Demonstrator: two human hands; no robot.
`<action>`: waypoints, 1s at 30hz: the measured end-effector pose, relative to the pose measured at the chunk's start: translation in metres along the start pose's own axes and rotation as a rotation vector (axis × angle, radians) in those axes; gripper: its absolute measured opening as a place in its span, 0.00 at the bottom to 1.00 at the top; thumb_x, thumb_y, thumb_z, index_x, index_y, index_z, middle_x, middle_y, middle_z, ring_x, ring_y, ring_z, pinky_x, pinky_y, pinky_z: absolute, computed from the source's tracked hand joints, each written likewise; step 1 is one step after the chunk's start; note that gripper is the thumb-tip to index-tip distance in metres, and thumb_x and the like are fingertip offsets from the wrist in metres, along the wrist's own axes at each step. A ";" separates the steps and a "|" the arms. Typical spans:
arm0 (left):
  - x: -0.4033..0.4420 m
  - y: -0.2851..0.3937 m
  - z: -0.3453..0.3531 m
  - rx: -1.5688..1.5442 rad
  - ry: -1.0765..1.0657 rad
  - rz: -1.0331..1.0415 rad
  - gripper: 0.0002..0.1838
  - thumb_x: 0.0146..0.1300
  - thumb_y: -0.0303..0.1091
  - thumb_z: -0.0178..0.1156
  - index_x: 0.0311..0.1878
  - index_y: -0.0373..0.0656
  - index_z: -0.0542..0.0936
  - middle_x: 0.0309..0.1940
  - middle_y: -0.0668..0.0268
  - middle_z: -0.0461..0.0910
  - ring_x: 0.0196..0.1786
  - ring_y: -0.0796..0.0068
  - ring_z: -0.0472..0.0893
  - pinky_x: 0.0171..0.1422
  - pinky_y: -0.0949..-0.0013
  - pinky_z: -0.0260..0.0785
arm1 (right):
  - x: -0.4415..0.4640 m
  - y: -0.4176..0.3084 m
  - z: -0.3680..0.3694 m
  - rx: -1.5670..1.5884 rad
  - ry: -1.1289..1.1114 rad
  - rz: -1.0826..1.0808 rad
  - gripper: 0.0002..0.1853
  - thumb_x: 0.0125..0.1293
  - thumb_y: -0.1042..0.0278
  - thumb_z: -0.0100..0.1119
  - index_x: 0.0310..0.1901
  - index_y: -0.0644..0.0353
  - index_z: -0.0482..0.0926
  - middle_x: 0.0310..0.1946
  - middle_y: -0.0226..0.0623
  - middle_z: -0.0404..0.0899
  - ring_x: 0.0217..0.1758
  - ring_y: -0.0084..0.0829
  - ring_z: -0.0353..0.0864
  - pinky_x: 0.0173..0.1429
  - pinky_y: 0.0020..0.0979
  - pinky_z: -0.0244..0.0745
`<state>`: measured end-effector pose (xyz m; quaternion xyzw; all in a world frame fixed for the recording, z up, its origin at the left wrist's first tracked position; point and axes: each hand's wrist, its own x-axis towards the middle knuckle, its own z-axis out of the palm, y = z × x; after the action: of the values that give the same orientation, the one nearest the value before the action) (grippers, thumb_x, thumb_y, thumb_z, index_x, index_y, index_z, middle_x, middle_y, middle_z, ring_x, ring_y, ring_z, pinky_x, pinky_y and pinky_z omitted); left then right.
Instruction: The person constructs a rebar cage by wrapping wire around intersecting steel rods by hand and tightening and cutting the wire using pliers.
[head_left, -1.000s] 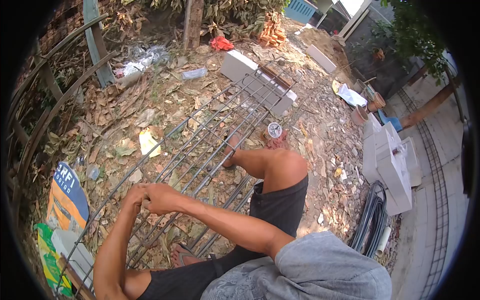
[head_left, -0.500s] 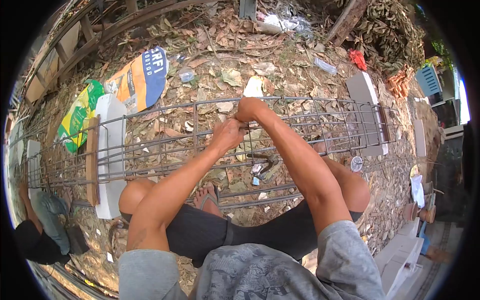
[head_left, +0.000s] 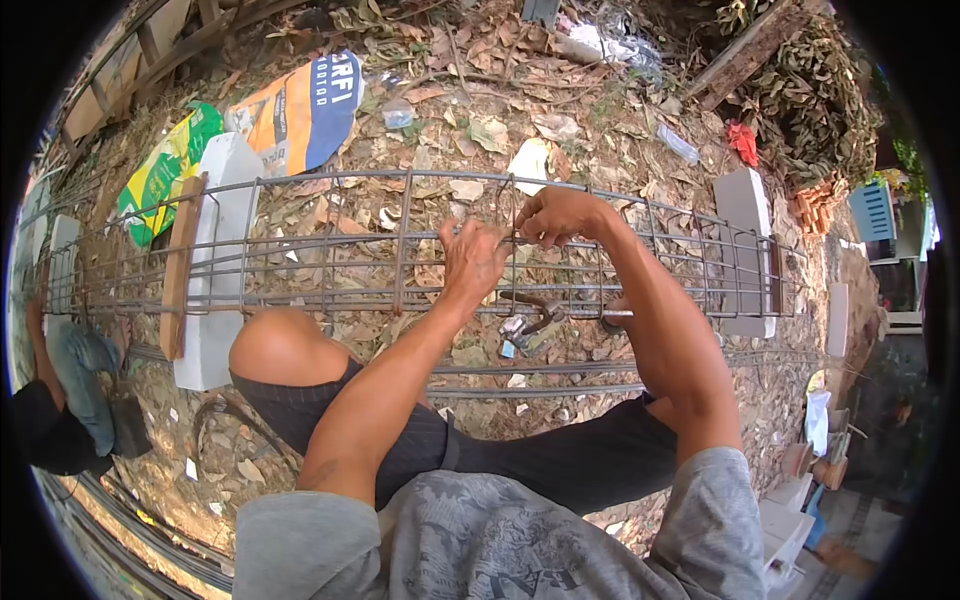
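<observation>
At eight o'clock, another person is cut off; what the right hand touches is too small to tell.

This is an outdoor building site: a steel rebar cage rests on pale blocks over leaf-littered ground, near a mortar sack and piled bricks.

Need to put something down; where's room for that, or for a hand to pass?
Leaf-strewn ground between the clear plastic by the mortar bag and the pale paper looks free. A hand might pass through the steel cage between the left white block and left hand. Crowded: around that hand, the right hand and the dark tool.
</observation>
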<state>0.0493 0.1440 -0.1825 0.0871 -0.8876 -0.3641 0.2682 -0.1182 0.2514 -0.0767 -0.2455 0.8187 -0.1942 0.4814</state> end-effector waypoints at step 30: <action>-0.001 -0.002 0.010 0.000 -0.031 -0.044 0.00 0.63 0.26 0.64 0.35 0.41 0.82 0.32 0.61 0.84 0.48 0.59 0.79 0.68 0.44 0.55 | -0.036 0.002 0.094 -0.542 0.788 -0.208 0.13 0.71 0.60 0.62 0.36 0.63 0.84 0.26 0.58 0.83 0.32 0.60 0.85 0.38 0.53 0.78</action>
<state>0.0443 0.1489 -0.1902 0.1010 -0.8896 -0.3713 0.2462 -0.0206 0.2664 -0.0960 -0.3503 0.9308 -0.0991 0.0315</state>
